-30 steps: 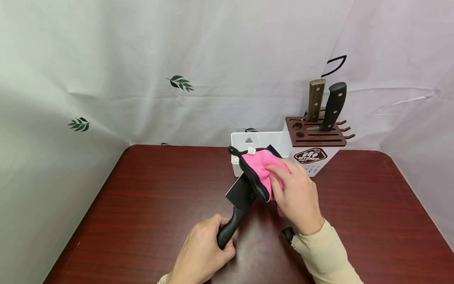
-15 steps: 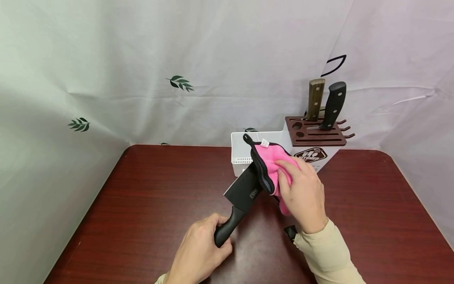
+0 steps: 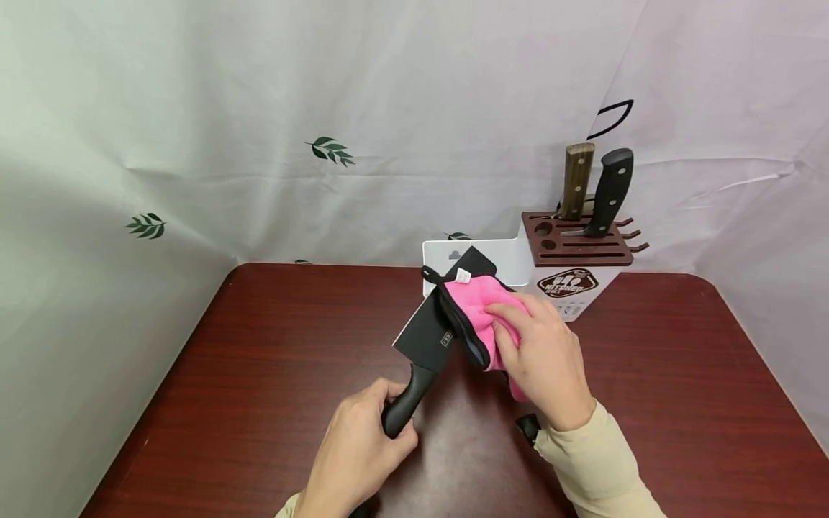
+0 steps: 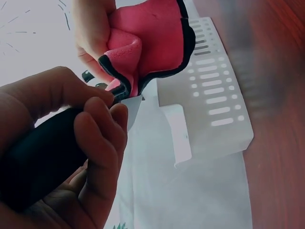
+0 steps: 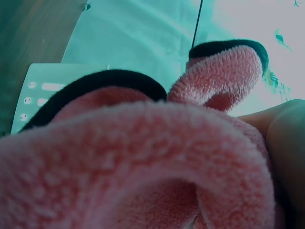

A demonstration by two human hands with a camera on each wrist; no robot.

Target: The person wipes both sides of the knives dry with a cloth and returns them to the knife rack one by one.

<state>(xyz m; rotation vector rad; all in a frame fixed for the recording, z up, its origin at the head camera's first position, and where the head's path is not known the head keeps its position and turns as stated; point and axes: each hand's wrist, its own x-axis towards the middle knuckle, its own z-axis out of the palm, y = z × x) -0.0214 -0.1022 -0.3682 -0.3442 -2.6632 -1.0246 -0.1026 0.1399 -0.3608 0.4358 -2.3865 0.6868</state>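
A black cleaver (image 3: 424, 334) is held by its handle in my left hand (image 3: 359, 446), its blade slanting up and away to the right. My right hand (image 3: 547, 356) grips a pink cloth (image 3: 482, 306) with black edging and a small white tag, bunched over the cleaver's right edge. Blade shows on both sides of the cloth, with the tip end above it. In the left wrist view, fingers curl round the dark handle (image 4: 43, 152). Folds of fuzzy pink cloth (image 5: 143, 143) fill most of the right wrist view and cover much of the hand.
Behind the cloth stands a white knife holder (image 3: 583, 277) with a brown slotted top, side hooks and a low tray section. A wooden-handled knife (image 3: 576, 183) and a black-handled knife (image 3: 612, 191) stand in it. A pale curtain rises behind the dark red table (image 3: 291, 345).
The cleaver has shifted left and up, so its tip end now shows past the cloth. The right hand with the cloth went up and right, then came back down and left along the blade.
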